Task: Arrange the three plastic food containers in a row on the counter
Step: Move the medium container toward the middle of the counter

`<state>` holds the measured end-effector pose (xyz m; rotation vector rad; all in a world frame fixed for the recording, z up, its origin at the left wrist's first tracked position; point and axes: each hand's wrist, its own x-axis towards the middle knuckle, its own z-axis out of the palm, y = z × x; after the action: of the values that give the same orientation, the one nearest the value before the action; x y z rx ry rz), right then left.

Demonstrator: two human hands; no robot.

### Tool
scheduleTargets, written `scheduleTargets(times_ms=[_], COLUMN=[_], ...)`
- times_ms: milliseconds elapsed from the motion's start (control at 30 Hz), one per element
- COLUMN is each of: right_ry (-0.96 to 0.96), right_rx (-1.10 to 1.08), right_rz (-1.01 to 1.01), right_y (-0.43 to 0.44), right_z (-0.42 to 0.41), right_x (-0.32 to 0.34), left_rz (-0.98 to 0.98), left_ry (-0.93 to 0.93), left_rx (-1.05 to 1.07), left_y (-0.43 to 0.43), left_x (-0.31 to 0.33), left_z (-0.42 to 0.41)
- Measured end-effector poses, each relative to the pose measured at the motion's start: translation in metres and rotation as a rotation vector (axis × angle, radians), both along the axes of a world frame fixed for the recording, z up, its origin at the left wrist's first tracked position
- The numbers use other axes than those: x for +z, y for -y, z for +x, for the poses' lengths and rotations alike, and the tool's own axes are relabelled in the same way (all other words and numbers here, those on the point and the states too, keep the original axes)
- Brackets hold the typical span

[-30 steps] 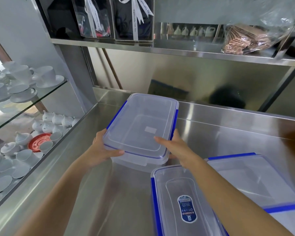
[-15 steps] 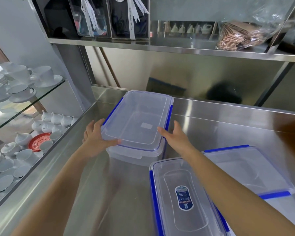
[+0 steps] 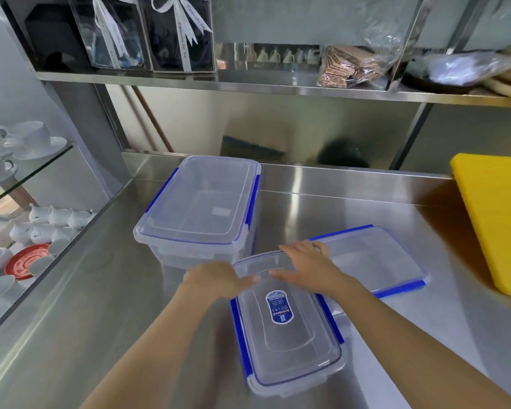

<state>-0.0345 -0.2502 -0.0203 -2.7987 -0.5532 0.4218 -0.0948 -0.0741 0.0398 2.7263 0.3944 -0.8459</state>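
— Hands?
— Left hand [image 3: 216, 280] and right hand [image 3: 306, 268] spread flat, fingers loose, over the far end of the labelled container [image 3: 286, 323], clamped on nothing; contact unclear through blur.
— Containers?
— Labelled container near the counter [image 3: 86, 305] front edge. Tall container [image 3: 198, 206] toward the back left corner. Shallow container [image 3: 375, 259] just right, behind the right hand.
— Elsewhere?
— Yellow board [image 3: 496, 222] at the right edge.
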Motion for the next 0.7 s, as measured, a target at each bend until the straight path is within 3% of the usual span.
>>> scheduleTargets(times_ms=[100, 433, 567, 633, 700], right_ry=[0.007, 0.034, 0.252, 0.316, 0.157], right_rx=[-0.011, -0.150, -0.250, -0.265, -0.321], right_rz=[-0.050, -0.133, -0.246, -0.200, -0.093], right_y=[0.007, 0.056, 0.072, 0.075, 0.077], right_z=[-0.003, 0.006, 0.011, 0.007, 0.000], right_x=[-0.003, -0.001, 0.001, 0.004, 0.012], left_rz=[-0.131, -0.331, -0.259, -0.334, -0.416], left_ry=[-0.177, 0.139, 0.257, 0.214, 0.051], left_rx=[0.012, 0.113, 0.065, 0.061, -0.018], left_y=[0.009, 0.050, 0.077, 0.082, 0.078], left_x=[-0.013, -0.050, -0.054, -0.052, -0.048], left_z=[-0.008, 0.015, 0.027, 0.030, 0.031])
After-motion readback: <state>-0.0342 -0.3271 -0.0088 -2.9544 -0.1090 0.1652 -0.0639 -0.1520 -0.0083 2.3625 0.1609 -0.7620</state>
